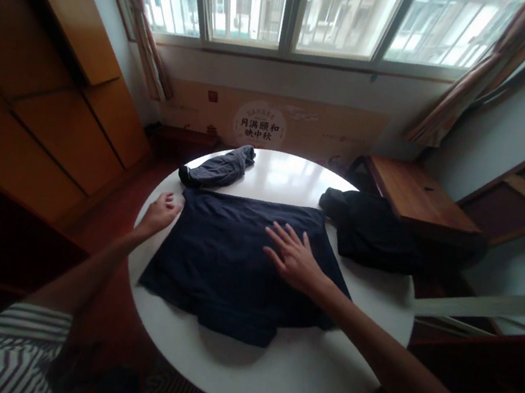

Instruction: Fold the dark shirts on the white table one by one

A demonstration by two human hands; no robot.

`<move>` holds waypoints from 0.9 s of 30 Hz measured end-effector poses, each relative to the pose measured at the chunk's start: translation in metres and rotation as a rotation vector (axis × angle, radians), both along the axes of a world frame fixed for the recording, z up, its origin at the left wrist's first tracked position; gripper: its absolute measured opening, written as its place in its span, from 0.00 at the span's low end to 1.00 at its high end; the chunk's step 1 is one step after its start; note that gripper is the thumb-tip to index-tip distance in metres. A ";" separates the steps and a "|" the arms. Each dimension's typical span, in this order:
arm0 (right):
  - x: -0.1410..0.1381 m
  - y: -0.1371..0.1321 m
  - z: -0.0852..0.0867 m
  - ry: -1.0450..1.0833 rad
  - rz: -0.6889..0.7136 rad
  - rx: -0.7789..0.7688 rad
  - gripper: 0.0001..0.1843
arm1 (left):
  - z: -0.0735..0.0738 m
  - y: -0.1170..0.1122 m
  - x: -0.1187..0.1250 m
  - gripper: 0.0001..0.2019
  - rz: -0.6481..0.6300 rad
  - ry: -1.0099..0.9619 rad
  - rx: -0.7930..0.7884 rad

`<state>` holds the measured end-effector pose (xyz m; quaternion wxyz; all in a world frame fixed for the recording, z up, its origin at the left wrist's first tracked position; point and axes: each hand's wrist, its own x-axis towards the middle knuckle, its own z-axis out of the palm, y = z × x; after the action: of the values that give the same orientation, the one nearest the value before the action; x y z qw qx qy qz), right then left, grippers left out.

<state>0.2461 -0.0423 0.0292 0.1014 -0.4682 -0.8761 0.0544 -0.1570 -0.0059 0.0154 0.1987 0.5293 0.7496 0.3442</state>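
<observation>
A dark navy shirt (238, 246) lies spread out on the round white table (312, 375), its collar end towards me and its straight hem on the far side. My right hand (295, 256) rests palm down on the right half of the cloth, fingers spread, holding nothing. Beside the shirt's far left edge is my left hand (163, 211), its fingers loosely curled in with no cloth visible in them. Whether it touches the shirt's edge I cannot tell.
A bunched grey garment (221, 167) lies at the table's far left. Black clothing (373, 229) is heaped at the right, reaching over the edge. Behind it stands a wooden desk (420, 194). Yellow-brown cabinets (60, 134) line the left, and barred windows (296, 6) face me.
</observation>
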 end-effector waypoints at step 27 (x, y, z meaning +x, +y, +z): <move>0.010 0.027 0.055 0.928 -0.106 -0.683 0.35 | 0.102 -0.045 0.205 0.45 -0.828 -0.648 -0.030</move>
<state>0.2557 -0.0151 0.0838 0.3210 -0.4449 -0.6479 0.5285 0.0475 -0.0504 0.1179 0.5474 0.6448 0.3825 0.3720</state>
